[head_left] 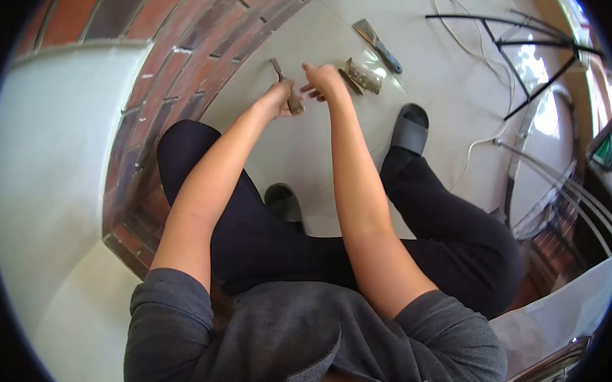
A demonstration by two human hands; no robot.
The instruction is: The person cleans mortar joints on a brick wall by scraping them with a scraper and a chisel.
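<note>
My left hand (283,100) is wrapped round the handle of a small tool (294,105), whose narrow metal end points up and away toward the brick wall. Close to its right, my right hand (323,82) is held with fingers apart and nothing visible in it. Just right of that hand, a rough, whitish cylindrical piece (366,76) lies on the floor beside a dark, flat round piece (351,82). Beyond them lies a scraper (377,46) with a wide blade and a dark handle.
A brick wall (197,49) curves along the left. At the right are a black metal stand (532,43) and a pale cable (480,36) on the floor (423,56). My slippered feet (410,129) rest below the tools. Clear plastic (564,309) is at the lower right.
</note>
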